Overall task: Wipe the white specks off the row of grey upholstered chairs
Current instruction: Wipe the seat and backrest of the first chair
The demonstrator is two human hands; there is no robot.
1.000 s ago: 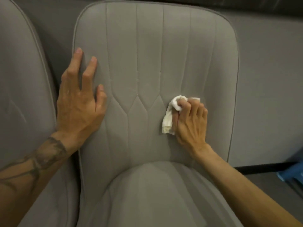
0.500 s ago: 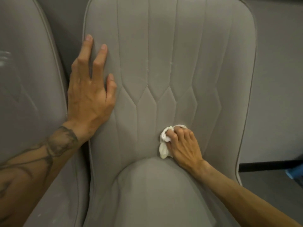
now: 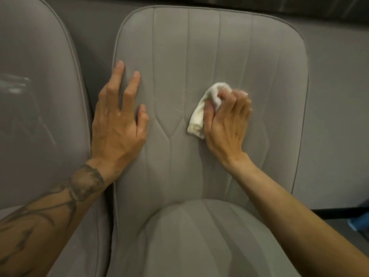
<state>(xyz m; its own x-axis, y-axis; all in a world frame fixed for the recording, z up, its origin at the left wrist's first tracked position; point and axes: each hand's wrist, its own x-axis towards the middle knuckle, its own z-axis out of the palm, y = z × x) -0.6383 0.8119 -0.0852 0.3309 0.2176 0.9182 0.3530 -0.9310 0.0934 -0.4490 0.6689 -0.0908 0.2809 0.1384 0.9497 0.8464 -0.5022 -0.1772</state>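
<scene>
- Head view: a grey upholstered chair (image 3: 229, 47) fills the middle of the picture, its stitched backrest facing the camera and its seat cushion (image 3: 199, 236) at the near edge.
- The left hand (image 3: 117, 124) lies flat on the left edge of the backrest, with its fingers (image 3: 117, 76) straight and spread apart and the thumb pressed on the fabric. They hold nothing.
- The left forearm (image 3: 60, 206) carries a dark tattoo and crosses the gap between the two chairs.
- The right hand (image 3: 227, 124) grips a crumpled white cloth (image 3: 199, 116), with its fingers curled round the wad and its thumb over it. The fingertips are blurred.
- The cloth is pressed against the middle of the backrest, just right of the centre seam, and its loose end hangs left of the hand.
- A few faint white specks (image 3: 183, 116) sit along the centre seam, just left of the cloth.
- A second grey chair (image 3: 40, 116) stands at the left, just beside the first, with a pale smear on its backrest.
- A grey wall (image 3: 339, 116) stands behind the chairs, and a blue thing (image 3: 359, 226), too cut off to tell, shows at the near right.
</scene>
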